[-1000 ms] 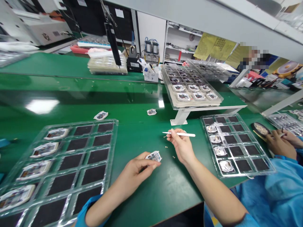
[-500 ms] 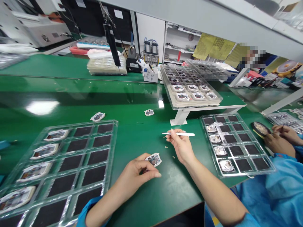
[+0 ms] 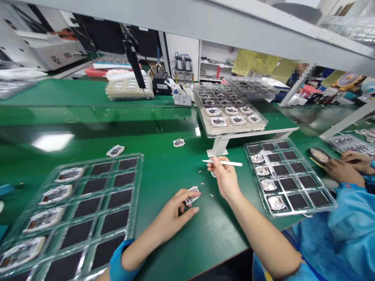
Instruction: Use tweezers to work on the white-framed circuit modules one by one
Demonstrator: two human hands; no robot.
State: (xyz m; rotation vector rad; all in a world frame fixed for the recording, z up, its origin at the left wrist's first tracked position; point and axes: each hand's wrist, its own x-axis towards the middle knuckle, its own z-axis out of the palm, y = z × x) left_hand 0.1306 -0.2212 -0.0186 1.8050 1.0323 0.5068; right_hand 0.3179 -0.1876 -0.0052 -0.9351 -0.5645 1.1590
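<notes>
At the lower centre of the frame the left hand [image 3: 172,216] rests on the green counter [image 3: 164,125] with its fingers pinching a small white-edged electronic module [image 3: 192,195], thumb below and fingertips over its near edge. Just above and to the right, the right hand [image 3: 224,177] is raised off the counter, its fingers pressed together around a slim white tweezer-like tool [image 3: 225,162] that lies level, its tip pointing toward the left of the frame (well clear of the module).

A clear blister tray [image 3: 73,210] fills the lower left, with modules in its leftmost column only; a second clear tray [image 3: 288,177] sits at the right, also partly filled. Two loose modules lie on the counter further back [image 3: 115,150] [image 3: 179,143], and small tan scraps [image 3: 202,183] dot the surface between the hands. A raised stack of filled trays [image 3: 231,117] stands on a white bracket at upper centre. Another person's hands [image 3: 342,169] work at the far right.

The grip on the module looks shallow, so it could slip or flip if the tool presses on its free edge; the scraps could also get trapped beneath it.

Compared with half a second ago, the module sits lower and more hidden under the left fingers, the thumb has moved closer to it, and the right hand with its tool has barely shifted, while the whole view has tilted slightly.
</notes>
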